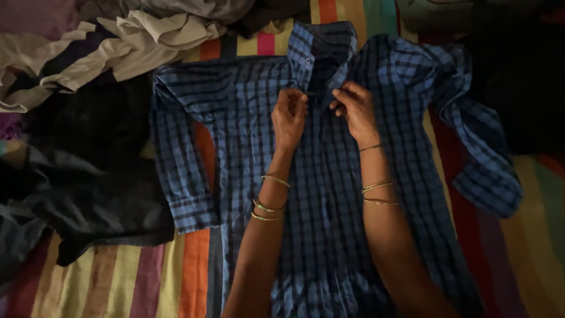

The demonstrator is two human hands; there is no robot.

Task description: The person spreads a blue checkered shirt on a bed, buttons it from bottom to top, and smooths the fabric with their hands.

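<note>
Blue checked shirt (329, 194) spread flat on striped sheet (118, 282), your left hand (289, 115) and right hand (355, 109) pinching its front edges just below the collar (321, 50), dark clothes (88, 171) heaped left

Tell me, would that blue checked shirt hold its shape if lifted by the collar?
Probably not. The blue checked shirt lies flat yet wrinkled, and its right sleeve is bunched, so it looks floppy. It seems thin and likely light. Pushed across the striped sheet, it would probably crumple rather than slide whole.
</note>
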